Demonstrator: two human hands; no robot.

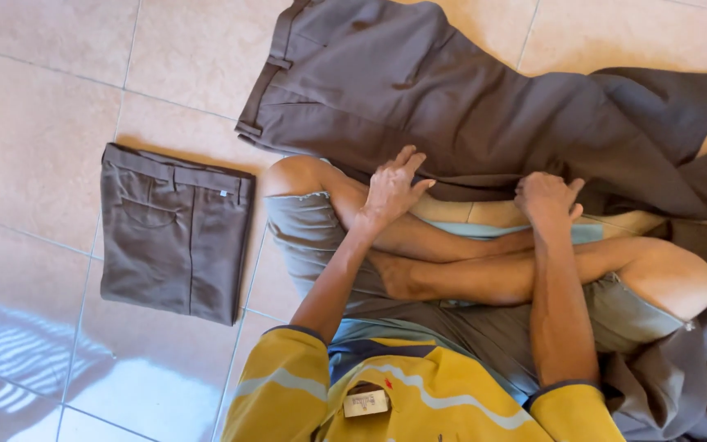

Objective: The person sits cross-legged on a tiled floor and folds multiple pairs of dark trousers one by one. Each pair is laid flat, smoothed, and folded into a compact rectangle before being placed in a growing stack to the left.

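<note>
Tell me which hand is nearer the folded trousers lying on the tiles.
Left. The left hand rests on the spread-out trousers, just right of the folded trousers; the right hand lies farther right.

Domestic interior, probably a home. A glossy beige tiled floor (34,147) serves as the work surface; a person sits cross-legged on it among clothing: one folded pair of trousers (175,233) and a second pair (468,106) spread flat.
</note>
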